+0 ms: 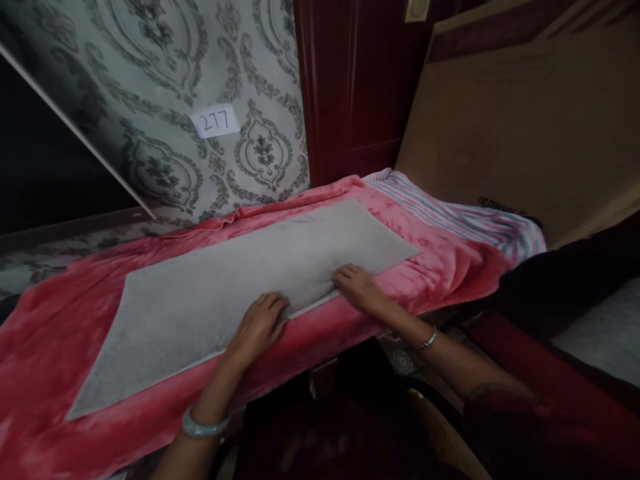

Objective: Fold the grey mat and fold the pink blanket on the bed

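A long grey mat [210, 293] with a soft-looking surface lies flat on a pink plush blanket [310, 353]. My left hand [257, 327] is at the mat's near edge, its fingers bent and closed on that edge. Farther right along the same edge, my right hand [359, 287] also has curled fingers closed on the mat. Between the two hands the edge looks slightly rumpled and raised. The fingertips of both hands are partly hidden. A pale bangle circles my left wrist, and a thin silver one my right.
A striped cloth [465, 217] covers the blanket's right end. Behind it leans a large cardboard box [525, 127]. Patterned wallpaper with a paper label [216, 121] reading 277 and a dark red door [350, 87] stand behind. A dark screen-like panel [50, 147] is at left.
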Motion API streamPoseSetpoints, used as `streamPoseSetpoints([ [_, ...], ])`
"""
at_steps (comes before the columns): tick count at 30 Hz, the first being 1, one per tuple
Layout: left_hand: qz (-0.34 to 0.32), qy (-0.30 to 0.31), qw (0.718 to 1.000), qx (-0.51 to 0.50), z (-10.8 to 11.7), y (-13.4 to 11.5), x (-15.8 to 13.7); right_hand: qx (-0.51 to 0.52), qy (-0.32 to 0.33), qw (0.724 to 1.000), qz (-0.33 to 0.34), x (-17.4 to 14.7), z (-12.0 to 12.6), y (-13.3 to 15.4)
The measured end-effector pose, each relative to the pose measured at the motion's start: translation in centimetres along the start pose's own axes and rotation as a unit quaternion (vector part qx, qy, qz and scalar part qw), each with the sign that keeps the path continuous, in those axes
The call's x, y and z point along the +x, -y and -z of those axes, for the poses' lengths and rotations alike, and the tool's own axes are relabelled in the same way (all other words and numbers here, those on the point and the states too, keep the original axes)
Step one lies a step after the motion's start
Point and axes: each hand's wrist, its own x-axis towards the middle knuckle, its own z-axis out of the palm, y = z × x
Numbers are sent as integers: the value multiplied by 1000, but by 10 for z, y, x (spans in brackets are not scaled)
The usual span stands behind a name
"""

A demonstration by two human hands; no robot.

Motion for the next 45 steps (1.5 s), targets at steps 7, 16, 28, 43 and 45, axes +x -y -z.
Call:
streamPoseSetpoints([
  [7, 9, 16, 998, 67, -3, -5, 6, 63, 3, 996, -59, 2, -7, -6],
  [16, 7, -18, 995, 103, -15, -4, -5, 115, -49, 992, -27, -9, -11, -12],
  [28, -13, -34, 999, -24, 9, -6, -16, 142, -60, 988, -18, -6, 14, -2],
  [43, 128, 73, 984, 100, -22, 8, 12, 54, 231, 970, -60, 32, 9, 18],
  [45, 130, 74, 984, 100, -20, 8, 13, 46, 231, 966, -105, 38, 16, -3],
])
